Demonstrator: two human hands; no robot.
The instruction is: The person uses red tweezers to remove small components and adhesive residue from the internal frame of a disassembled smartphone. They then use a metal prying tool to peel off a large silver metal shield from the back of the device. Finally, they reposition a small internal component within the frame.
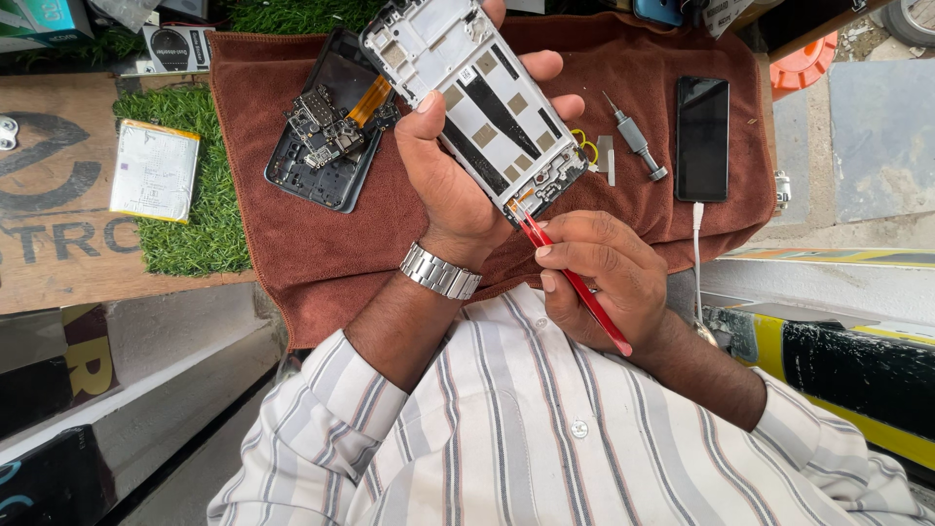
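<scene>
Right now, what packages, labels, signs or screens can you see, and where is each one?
Dark phone: flat black rectangle, screen blank, on the brown cloth, far right.
Teal box: top left corner, partly cut off.
Wooden sign: left edge, brown board with black lettering.
Silver battery pack: white-labelled rectangle on the green turf.
Small white sticker: on the phone frame held in the left hand.
</scene>
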